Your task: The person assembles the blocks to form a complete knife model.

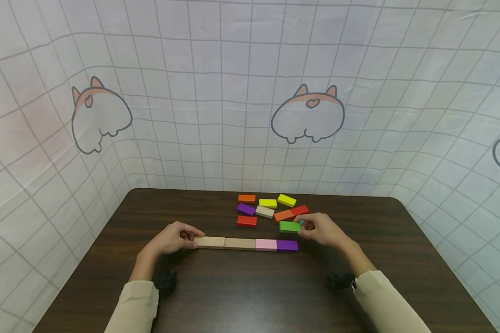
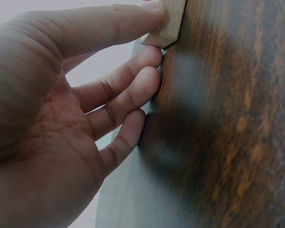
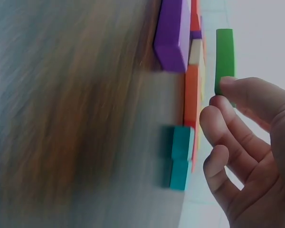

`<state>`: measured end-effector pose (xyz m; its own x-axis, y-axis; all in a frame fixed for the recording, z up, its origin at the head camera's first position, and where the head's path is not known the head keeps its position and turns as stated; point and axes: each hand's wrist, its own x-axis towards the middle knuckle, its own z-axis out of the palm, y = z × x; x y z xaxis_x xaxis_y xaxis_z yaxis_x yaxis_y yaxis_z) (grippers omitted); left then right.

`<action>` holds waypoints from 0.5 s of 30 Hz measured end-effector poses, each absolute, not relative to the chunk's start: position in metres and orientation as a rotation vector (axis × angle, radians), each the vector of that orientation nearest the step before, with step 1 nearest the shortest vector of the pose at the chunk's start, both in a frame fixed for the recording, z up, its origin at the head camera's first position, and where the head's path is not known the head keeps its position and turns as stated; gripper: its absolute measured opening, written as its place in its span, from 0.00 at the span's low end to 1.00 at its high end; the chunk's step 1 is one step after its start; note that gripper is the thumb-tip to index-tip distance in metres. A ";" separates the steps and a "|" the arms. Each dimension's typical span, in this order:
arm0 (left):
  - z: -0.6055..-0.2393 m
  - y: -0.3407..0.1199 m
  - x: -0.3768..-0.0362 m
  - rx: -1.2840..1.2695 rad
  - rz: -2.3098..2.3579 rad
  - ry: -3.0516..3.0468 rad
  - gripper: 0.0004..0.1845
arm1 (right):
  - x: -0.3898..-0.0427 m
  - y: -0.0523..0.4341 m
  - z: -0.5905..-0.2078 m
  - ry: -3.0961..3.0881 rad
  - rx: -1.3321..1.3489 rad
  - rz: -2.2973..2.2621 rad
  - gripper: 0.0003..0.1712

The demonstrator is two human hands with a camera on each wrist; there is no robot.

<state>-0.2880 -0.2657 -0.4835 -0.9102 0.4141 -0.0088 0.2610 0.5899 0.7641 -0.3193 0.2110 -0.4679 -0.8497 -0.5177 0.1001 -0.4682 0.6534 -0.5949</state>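
Note:
My left hand (image 1: 172, 238) grips the left end of a plain wooden block (image 1: 210, 242), thumb along its near side. That block heads a straight row on the table: a second wooden block (image 1: 240, 244), a pink block (image 1: 266, 245) and a purple block (image 1: 287, 245). In the left wrist view the thumb lies against the block (image 2: 173, 21), and the other fingertips rest close to the tabletop. Raised over the table, a green block (image 3: 225, 59) is pinched by its right end between the thumb and fingers of my right hand (image 1: 322, 230).
Behind the row lie loose blocks: a red block (image 1: 247, 221), a purple one (image 1: 246, 209), a cream one (image 1: 265, 212), an orange one (image 1: 246, 199) and yellow ones (image 1: 268, 203). Two teal blocks (image 3: 182, 142) sit beneath my right hand. A grid-patterned curtain (image 1: 241, 152) stands behind the table.

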 end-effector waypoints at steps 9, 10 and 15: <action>-0.483 -0.265 -0.288 0.570 1.206 2.639 0.13 | -0.301 0.252 -0.473 2.785 -0.787 -0.993 0.18; -0.483 -0.265 -0.288 0.559 1.203 2.641 0.13 | -0.300 0.256 -0.473 2.783 -0.791 -0.993 0.18; -0.484 -0.265 -0.288 0.550 1.195 2.639 0.13 | -0.297 0.272 -0.478 2.773 -0.814 -0.965 0.17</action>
<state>-0.2879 -0.2652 -0.4841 -0.9125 0.4086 -0.0217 0.2533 0.6057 0.7543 -0.2969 0.2716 -0.4777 -0.8531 -0.5151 0.0829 -0.4553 0.6573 -0.6006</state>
